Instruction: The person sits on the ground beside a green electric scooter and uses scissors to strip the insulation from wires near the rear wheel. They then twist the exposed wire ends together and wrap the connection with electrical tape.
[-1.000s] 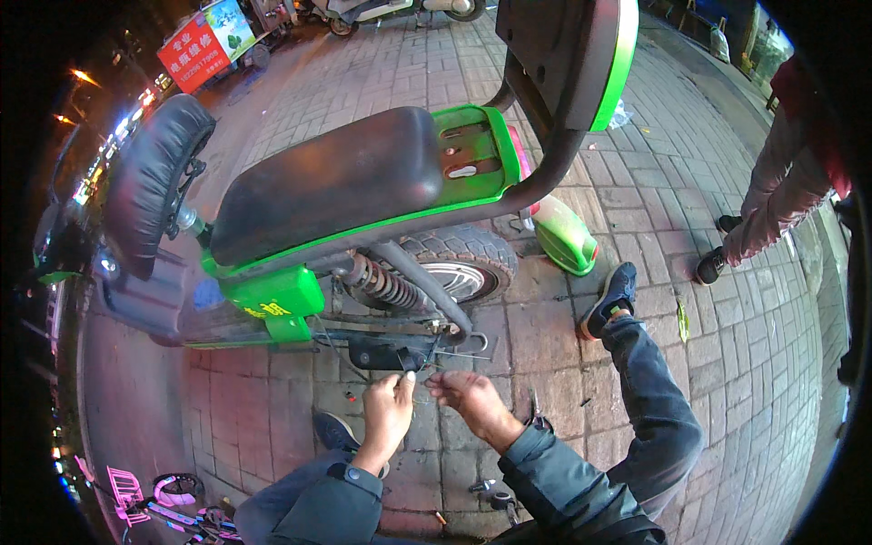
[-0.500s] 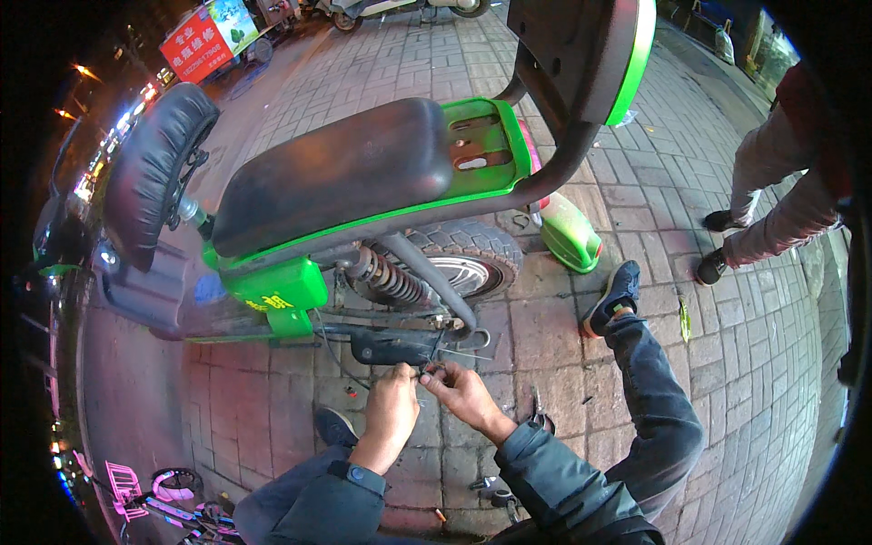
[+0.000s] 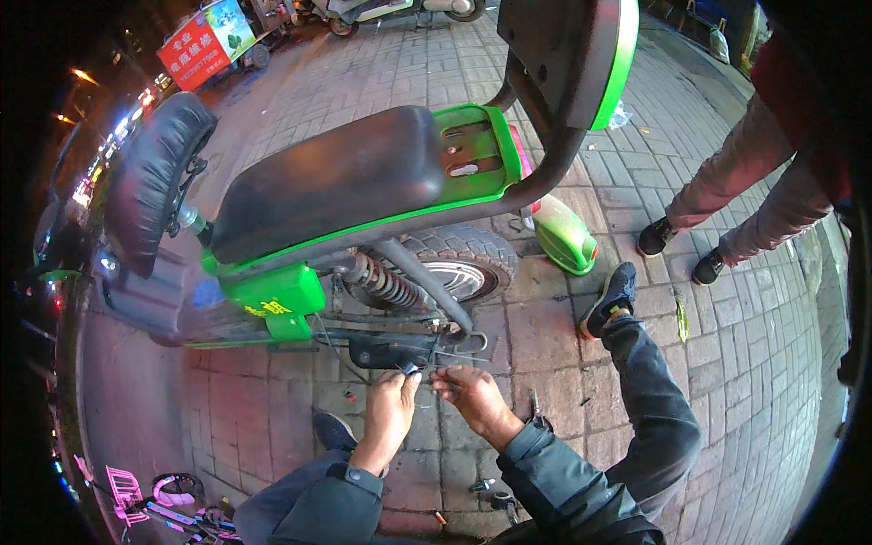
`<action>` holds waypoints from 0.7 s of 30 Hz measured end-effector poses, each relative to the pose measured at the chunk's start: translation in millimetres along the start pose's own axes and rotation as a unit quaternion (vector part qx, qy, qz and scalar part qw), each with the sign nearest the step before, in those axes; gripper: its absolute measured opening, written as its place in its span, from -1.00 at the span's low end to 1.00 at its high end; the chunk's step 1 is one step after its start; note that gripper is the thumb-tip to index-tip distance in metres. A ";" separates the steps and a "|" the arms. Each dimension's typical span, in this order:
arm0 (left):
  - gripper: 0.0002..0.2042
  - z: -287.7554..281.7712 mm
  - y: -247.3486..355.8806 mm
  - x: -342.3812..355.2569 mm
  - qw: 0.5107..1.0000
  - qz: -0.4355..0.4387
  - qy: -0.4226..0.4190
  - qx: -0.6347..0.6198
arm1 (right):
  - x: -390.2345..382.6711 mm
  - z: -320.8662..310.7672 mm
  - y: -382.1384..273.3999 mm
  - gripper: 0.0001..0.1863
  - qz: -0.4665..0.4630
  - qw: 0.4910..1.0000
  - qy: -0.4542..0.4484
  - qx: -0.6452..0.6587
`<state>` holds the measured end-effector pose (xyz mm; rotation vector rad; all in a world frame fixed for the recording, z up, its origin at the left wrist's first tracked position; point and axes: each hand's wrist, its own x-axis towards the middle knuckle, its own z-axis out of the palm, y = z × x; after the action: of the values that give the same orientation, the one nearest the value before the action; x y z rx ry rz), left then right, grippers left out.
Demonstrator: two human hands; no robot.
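Observation:
A green and black electric scooter (image 3: 331,173) stands in front of me, with its rear wheel (image 3: 468,263) and coil-spring shock (image 3: 386,282) facing my hands. From under its frame a thin dark cable (image 3: 334,350) runs down to my left hand (image 3: 389,413). That hand is closed on the cable, and a small dark, shiny piece (image 3: 411,368) shows at its thumb tip. Just to the right, my right hand (image 3: 474,400) has its fingertips pinched together; what lies between them is too small to make out. Thin wires (image 3: 463,353) stick out above it, beside the black box (image 3: 381,351) low on the scooter.
Small tools (image 3: 495,495) lie on the brick paving between my legs. A person in grey trousers (image 3: 740,173) stands at the right. A green mudguard-like part (image 3: 565,238) is behind the wheel. A pink bicycle (image 3: 173,500) is at lower left, a red sign (image 3: 195,54) at far left.
My hands have parted slightly, the right one moving a little to the right. The shiny piece now shows at my left thumb. The standing person has stepped closer to the scooter.

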<state>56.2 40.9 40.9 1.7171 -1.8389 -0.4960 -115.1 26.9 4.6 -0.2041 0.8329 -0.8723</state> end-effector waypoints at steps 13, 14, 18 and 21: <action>-0.72 -15.6 -12.7 16.6 0.975 -0.146 -0.161 -0.036 | 22.1 -4.6 27.1 -0.70 -0.171 0.930 -0.058 -0.319; -0.77 -16.0 -11.5 14.8 0.983 -0.113 -0.133 -0.056 | 19.7 -4.7 23.9 -0.70 -0.162 0.923 -0.043 -0.346; -0.90 -13.1 -1.1 9.3 0.994 -0.063 -0.073 -0.044 | 14.3 4.5 16.8 -0.74 -0.176 0.933 -0.019 -0.314; -0.94 -12.9 7.3 10.1 0.996 -0.053 -0.072 0.000 | 13.3 14.4 10.5 -0.76 -0.344 0.866 0.092 -0.352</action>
<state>58.6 33.1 57.0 1.8283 -1.8511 -0.6804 -93.7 21.4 1.8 -1.1326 1.2709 -1.2282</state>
